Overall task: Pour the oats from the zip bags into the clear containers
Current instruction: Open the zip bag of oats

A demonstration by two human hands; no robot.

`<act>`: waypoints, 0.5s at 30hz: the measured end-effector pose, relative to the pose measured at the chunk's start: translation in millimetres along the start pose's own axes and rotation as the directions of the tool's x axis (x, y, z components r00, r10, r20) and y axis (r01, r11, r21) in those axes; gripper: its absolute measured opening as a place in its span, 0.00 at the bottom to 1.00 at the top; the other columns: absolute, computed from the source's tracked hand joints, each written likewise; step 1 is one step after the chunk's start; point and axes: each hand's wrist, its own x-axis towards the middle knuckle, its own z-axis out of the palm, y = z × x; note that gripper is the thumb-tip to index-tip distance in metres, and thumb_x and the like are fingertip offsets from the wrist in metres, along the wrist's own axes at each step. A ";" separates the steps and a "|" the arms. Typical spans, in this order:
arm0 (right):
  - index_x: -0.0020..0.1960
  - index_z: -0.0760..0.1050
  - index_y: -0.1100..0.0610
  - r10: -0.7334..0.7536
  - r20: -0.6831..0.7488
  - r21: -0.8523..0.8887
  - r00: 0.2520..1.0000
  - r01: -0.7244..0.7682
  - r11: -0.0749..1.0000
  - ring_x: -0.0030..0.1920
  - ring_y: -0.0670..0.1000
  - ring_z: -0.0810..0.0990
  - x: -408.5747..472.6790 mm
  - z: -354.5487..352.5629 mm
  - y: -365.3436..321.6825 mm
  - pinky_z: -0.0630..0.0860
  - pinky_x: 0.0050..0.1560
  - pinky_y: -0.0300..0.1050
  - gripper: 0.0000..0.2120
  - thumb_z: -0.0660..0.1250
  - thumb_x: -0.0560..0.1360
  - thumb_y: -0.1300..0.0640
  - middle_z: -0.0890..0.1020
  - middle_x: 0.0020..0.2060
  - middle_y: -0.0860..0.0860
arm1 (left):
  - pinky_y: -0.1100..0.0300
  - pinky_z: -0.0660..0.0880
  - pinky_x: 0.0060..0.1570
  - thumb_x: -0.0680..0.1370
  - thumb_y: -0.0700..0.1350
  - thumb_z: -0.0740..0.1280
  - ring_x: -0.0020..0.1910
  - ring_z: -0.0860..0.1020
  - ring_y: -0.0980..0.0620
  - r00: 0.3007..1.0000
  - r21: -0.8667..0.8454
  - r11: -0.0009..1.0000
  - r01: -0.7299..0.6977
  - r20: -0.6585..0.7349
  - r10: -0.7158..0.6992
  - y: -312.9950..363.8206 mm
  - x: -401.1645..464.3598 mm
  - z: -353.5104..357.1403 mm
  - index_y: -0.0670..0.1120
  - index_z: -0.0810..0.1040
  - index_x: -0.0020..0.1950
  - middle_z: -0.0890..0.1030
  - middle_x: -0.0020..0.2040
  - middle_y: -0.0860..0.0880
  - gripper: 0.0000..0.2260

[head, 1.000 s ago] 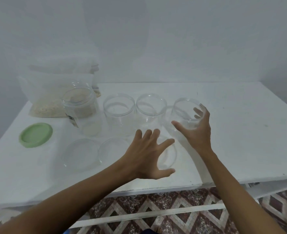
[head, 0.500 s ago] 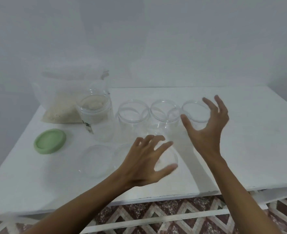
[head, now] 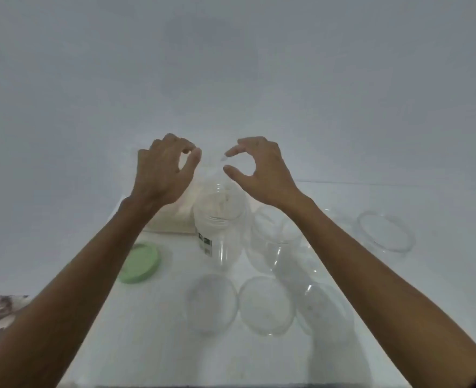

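Reaching forward above the zip bag (head: 172,217), both hands (head: 162,170) (head: 259,169) hold curled fingers around nothing visible

A bench (head: 427,289) carries a bag of oats (head: 172,217) at the back left. Just in front of it stands a tall jar (head: 220,228), with open containers (head: 276,242) to its right. A lid (head: 140,261) lies left of the jar; three lids (head: 266,305) lie nearest.

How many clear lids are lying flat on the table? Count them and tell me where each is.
3, in a row near the front edge: left lid, middle lid, right lid, which the right forearm partly covers. More could be hidden.
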 end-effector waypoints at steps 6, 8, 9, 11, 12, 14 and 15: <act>0.65 0.77 0.51 0.106 0.249 -0.134 0.963 -0.074 0.988 0.69 0.54 0.73 75.7 43.2 4.0 0.71 0.69 0.57 0.18 0.67 0.79 0.44 0.76 0.68 0.51 | 0.41 0.66 0.66 0.79 0.65 0.60 0.71 0.70 0.43 0.921 0.251 0.967 -0.048 0.387 -0.055 -66.5 33.1 18.8 0.50 0.68 0.73 0.71 0.73 0.48 0.28; 0.68 0.75 0.52 0.133 0.373 -0.218 0.918 -0.053 0.975 0.69 0.54 0.74 90.4 53.5 6.1 0.71 0.69 0.55 0.21 0.65 0.80 0.43 0.76 0.68 0.51 | 0.42 0.66 0.67 0.78 0.67 0.59 0.72 0.69 0.44 0.862 0.269 0.960 -0.078 0.502 -0.071 -72.5 37.6 24.6 0.51 0.66 0.75 0.70 0.74 0.49 0.31; 0.70 0.74 0.53 0.154 0.439 -0.256 0.885 -0.041 0.966 0.69 0.54 0.74 96.6 59.2 7.5 0.70 0.70 0.55 0.23 0.65 0.80 0.42 0.76 0.69 0.51 | 0.43 0.66 0.67 0.77 0.67 0.60 0.72 0.69 0.45 0.832 0.276 0.957 -0.085 0.548 -0.084 -75.1 39.4 26.7 0.52 0.65 0.76 0.71 0.74 0.49 0.31; 0.72 0.72 0.53 0.204 0.535 -0.313 0.820 -0.032 0.949 0.70 0.54 0.73 103.8 68.2 10.7 0.69 0.71 0.53 0.26 0.65 0.80 0.40 0.76 0.69 0.52 | 0.43 0.66 0.67 0.78 0.65 0.60 0.72 0.70 0.46 0.789 0.305 0.946 -0.112 0.605 -0.102 -78.6 42.4 29.9 0.52 0.66 0.75 0.71 0.74 0.49 0.29; 0.73 0.71 0.53 0.226 0.562 -0.333 0.796 -0.032 0.942 0.71 0.54 0.73 107.0 73.1 11.4 0.68 0.71 0.53 0.27 0.65 0.79 0.40 0.76 0.70 0.52 | 0.44 0.66 0.67 0.79 0.63 0.61 0.72 0.70 0.46 0.782 0.319 0.939 -0.128 0.615 -0.102 -81.9 43.7 30.0 0.52 0.67 0.75 0.71 0.74 0.49 0.27; 0.74 0.69 0.50 0.261 0.573 -0.372 0.777 -0.038 0.928 0.72 0.55 0.71 109.3 79.8 15.7 0.67 0.72 0.54 0.28 0.66 0.78 0.39 0.75 0.71 0.52 | 0.46 0.67 0.65 0.81 0.58 0.61 0.69 0.72 0.47 0.791 0.305 0.942 -0.144 0.607 -0.076 -85.9 45.6 29.8 0.51 0.71 0.71 0.74 0.70 0.50 0.21; 0.74 0.69 0.49 0.267 0.571 -0.393 0.776 -0.027 0.919 0.72 0.55 0.71 109.9 82.7 17.6 0.67 0.72 0.55 0.28 0.67 0.78 0.39 0.74 0.71 0.52 | 0.47 0.68 0.63 0.82 0.56 0.61 0.67 0.73 0.48 0.803 0.281 0.949 -0.145 0.593 -0.053 -88.3 46.8 28.8 0.50 0.75 0.68 0.77 0.67 0.51 0.17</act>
